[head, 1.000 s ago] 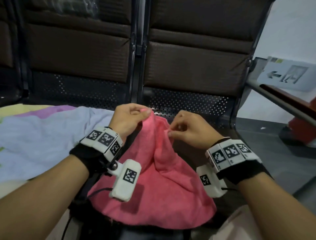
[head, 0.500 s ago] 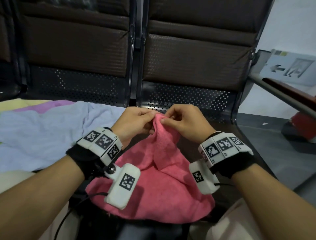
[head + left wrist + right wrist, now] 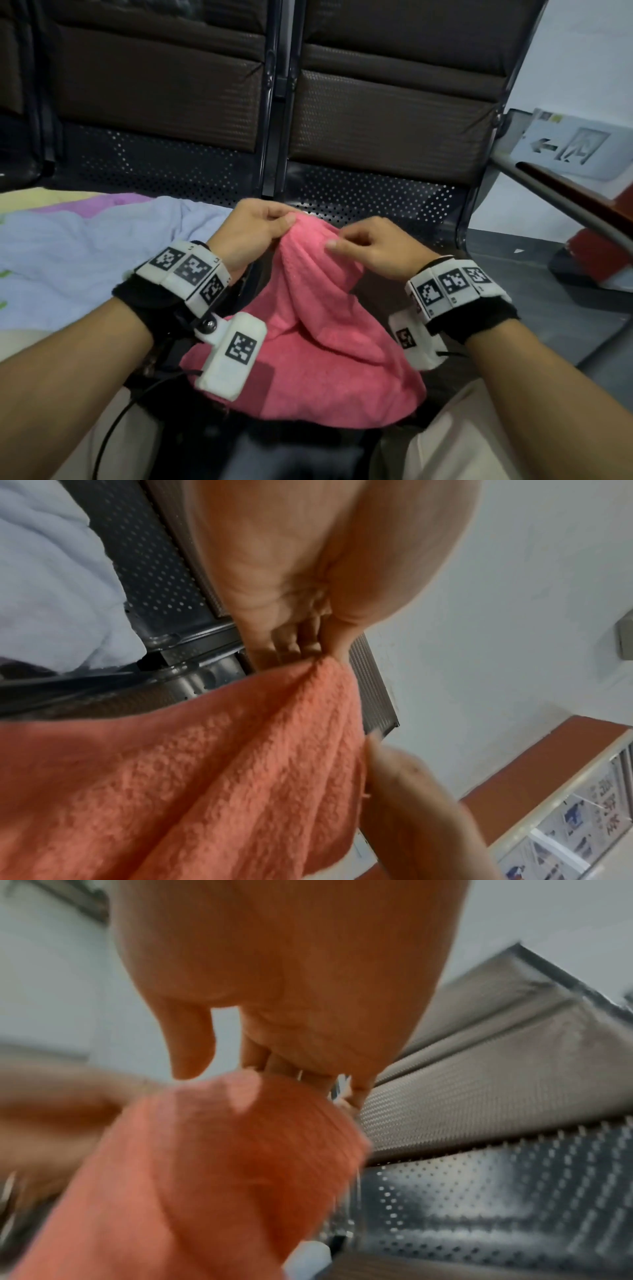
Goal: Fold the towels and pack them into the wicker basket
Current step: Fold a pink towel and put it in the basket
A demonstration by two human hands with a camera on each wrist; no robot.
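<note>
A pink towel [image 3: 308,335] hangs bunched between my hands, and its lower part lies over my lap. My left hand [image 3: 286,222] pinches its top edge between thumb and fingers; the left wrist view shows that pinch [image 3: 318,653] with the towel [image 3: 192,777] fanning down from it. My right hand [image 3: 337,240] is a short way to the right, fingers curled, with a fold of the towel [image 3: 205,1164] between thumb and fingers [image 3: 232,1069]. A pale blue towel [image 3: 85,260] lies spread on the seat at left. No wicker basket is in view.
Purple [image 3: 120,200] and yellow [image 3: 41,202] cloths lie under the blue towel's far edge. Dark padded seat backs [image 3: 376,113] and perforated metal [image 3: 359,195] stand ahead. A metal armrest [image 3: 555,202] crosses at right, with an arrow sign [image 3: 575,147] behind it.
Half a second ago both hands met at the towel's top. The right hand has since slid right and slightly down along the towel; the left hand keeps its pinch.
</note>
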